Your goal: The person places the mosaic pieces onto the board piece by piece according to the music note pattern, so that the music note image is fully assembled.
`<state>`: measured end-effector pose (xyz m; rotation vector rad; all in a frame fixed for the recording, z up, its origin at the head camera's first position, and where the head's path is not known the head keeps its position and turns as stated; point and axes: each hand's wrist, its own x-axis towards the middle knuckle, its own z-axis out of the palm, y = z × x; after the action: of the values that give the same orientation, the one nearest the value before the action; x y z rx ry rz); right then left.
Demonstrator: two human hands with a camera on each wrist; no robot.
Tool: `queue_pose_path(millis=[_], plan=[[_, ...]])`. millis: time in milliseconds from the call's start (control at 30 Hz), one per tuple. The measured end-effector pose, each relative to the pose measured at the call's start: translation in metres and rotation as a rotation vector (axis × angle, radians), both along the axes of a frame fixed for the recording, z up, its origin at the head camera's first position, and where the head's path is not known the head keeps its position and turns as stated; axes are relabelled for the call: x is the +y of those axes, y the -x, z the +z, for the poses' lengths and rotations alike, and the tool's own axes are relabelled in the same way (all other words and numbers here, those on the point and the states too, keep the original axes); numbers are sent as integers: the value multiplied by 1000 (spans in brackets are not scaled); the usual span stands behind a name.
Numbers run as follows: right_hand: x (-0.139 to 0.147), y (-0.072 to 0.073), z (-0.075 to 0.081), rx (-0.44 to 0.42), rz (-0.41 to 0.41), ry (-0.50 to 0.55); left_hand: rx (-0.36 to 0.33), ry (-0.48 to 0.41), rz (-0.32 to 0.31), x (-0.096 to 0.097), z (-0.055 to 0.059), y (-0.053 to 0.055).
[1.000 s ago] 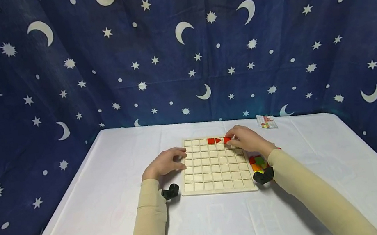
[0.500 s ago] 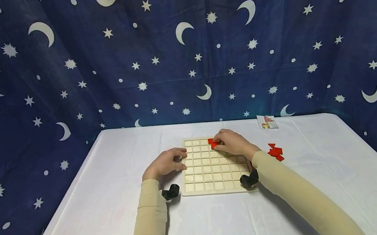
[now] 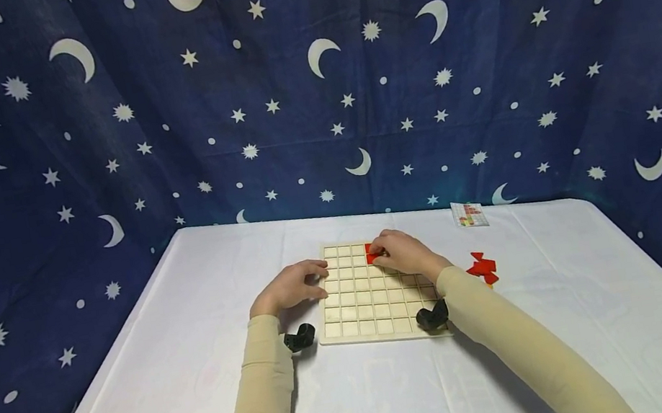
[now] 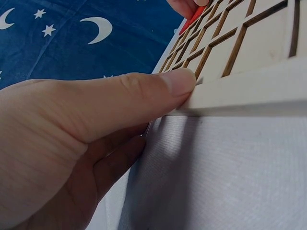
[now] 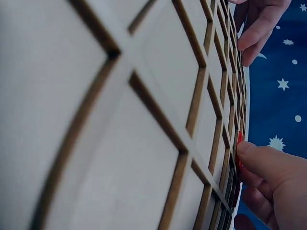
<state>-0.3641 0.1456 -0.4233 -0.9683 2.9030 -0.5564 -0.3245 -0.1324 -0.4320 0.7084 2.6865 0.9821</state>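
My left hand rests at the left edge of a pale wooden grid board. In the left wrist view its thumb touches the board's rim, fingers fairly straight. Over the far rows of cells, my right hand has thumb and fingertips at a red square tile, just below another red tile in the back row. In the right wrist view the thumb lies against red; the fingers partly hide the tiles. The hand also covers the back row's right part.
Loose red pieces lie on the white table right of the board, partly behind the right sleeve. A small printed card with a coloured pattern lies at the back right. A dark blue curtain hangs behind the table.
My right hand has moved left over the board, bringing a red tile to the cell below the back-row red square. The left hand stays put.
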Motion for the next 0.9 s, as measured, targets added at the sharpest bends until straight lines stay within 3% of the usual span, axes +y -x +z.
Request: queue_pose_path(millis=[233,500,900], plan=[[3,-3,2,-18,-29,39,0,13,11,0,0,0],[30,-12,9,-33,-60,97,0,18,3,1,0,1],[93,-18,15,-148,-252,33,-8,11,22,1,0,1]])
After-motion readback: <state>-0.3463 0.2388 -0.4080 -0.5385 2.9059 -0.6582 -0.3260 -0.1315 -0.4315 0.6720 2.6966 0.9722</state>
